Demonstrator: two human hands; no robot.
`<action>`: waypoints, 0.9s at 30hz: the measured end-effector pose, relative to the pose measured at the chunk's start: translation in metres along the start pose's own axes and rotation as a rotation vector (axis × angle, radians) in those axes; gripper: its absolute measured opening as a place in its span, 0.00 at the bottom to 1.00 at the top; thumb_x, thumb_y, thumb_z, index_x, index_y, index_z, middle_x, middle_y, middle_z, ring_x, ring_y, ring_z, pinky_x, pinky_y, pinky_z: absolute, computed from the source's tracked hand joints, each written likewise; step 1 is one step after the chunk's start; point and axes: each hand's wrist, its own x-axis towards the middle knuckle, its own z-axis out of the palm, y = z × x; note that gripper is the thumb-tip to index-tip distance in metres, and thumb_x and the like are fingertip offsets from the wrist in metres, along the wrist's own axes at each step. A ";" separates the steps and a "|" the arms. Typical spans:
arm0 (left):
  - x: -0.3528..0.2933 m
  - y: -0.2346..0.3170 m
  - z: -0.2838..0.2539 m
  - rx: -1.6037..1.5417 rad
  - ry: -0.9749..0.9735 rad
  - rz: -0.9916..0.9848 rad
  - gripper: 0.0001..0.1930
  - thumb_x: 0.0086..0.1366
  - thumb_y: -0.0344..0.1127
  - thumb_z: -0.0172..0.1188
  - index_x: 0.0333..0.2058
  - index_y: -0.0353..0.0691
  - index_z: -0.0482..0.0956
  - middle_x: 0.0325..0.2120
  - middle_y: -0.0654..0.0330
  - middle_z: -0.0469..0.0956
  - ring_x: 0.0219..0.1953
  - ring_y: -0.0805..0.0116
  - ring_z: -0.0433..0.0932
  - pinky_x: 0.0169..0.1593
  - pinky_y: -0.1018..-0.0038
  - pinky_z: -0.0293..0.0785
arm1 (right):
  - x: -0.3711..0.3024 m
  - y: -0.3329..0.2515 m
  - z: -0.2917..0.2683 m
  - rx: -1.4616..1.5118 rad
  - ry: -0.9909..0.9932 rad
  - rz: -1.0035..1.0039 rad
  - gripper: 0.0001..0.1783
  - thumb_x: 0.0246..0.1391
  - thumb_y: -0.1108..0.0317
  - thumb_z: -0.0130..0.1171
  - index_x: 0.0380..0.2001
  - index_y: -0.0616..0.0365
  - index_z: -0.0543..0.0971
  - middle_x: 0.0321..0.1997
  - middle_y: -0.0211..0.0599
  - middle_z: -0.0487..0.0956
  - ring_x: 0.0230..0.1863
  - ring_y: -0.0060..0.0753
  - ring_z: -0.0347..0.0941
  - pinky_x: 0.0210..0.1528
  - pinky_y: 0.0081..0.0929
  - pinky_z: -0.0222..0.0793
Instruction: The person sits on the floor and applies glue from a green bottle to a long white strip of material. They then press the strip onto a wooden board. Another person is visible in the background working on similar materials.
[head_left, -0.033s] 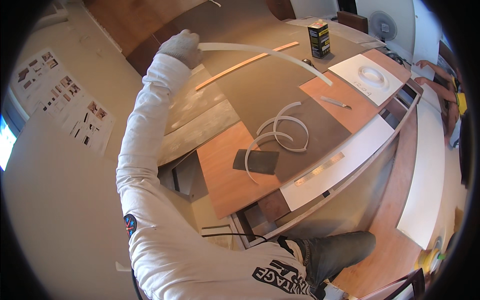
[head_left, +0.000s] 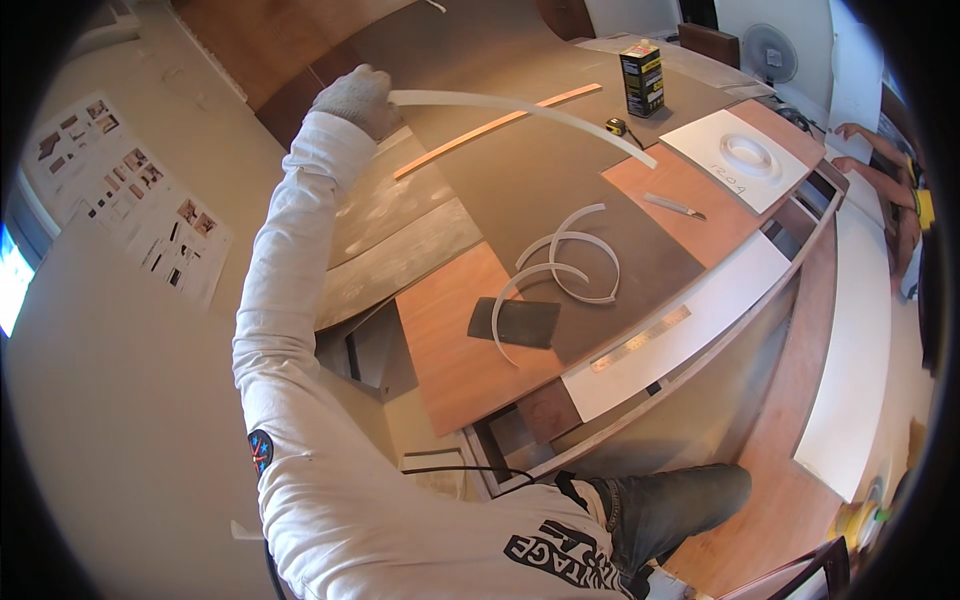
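Note:
My left hand [head_left: 356, 100], in a pale knit glove, is raised above the far left of the workbench and closed on one end of a narrow white strip [head_left: 480, 100]. The strip arcs to the right, its free end over an orange-brown board. On that board lies a utility knife [head_left: 675, 206]. A tape measure [head_left: 616, 127] sits just beyond the strip. Below it are curled white strips [head_left: 617, 262], one crossing a dark rectangular sheet [head_left: 535, 323]. A thin wooden strip [head_left: 440, 151] lies behind. My right hand is out of view.
A tall dark can [head_left: 642, 80] stands at the back. White paper with a ring [head_left: 690, 130] and a metal ruler [head_left: 640, 340] lie nearer the right edge. Another person's hands [head_left: 853, 164] touch a white panel at far right. A fan [head_left: 768, 53] stands behind.
The strip's free end has shifted slightly left and up, so more of the tape measure shows. My left hand keeps its hold, almost in the same place.

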 end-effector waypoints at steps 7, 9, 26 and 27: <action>-0.012 -0.071 0.056 0.030 -0.161 -0.199 0.17 0.57 0.42 0.60 0.42 0.39 0.80 0.44 0.48 0.76 0.48 0.50 0.77 0.52 0.60 0.73 | -0.003 -0.002 -0.005 -0.086 0.006 0.000 0.29 0.55 0.60 0.57 0.57 0.64 0.69 0.51 0.54 0.74 0.47 0.66 0.74 0.44 0.63 0.76; -0.017 -0.085 0.071 0.022 -0.153 -0.213 0.18 0.57 0.43 0.61 0.43 0.39 0.80 0.43 0.48 0.77 0.48 0.49 0.77 0.52 0.60 0.73 | -0.003 -0.001 -0.006 -0.088 0.002 0.002 0.29 0.55 0.60 0.57 0.57 0.64 0.69 0.51 0.54 0.74 0.47 0.66 0.74 0.44 0.63 0.76; -0.192 -0.124 0.382 -0.005 -0.715 -0.360 0.20 0.62 0.53 0.54 0.47 0.50 0.81 0.51 0.54 0.77 0.54 0.55 0.75 0.57 0.65 0.69 | -0.008 0.001 -0.010 -0.112 0.008 0.024 0.29 0.55 0.58 0.56 0.57 0.65 0.69 0.52 0.55 0.73 0.47 0.66 0.74 0.44 0.62 0.76; -0.219 -0.128 0.405 0.022 -0.801 -0.349 0.20 0.63 0.53 0.53 0.47 0.51 0.81 0.51 0.54 0.77 0.54 0.55 0.75 0.58 0.65 0.69 | -0.007 0.004 -0.008 -0.118 0.001 0.040 0.29 0.55 0.58 0.56 0.57 0.65 0.69 0.52 0.55 0.73 0.47 0.66 0.74 0.44 0.62 0.76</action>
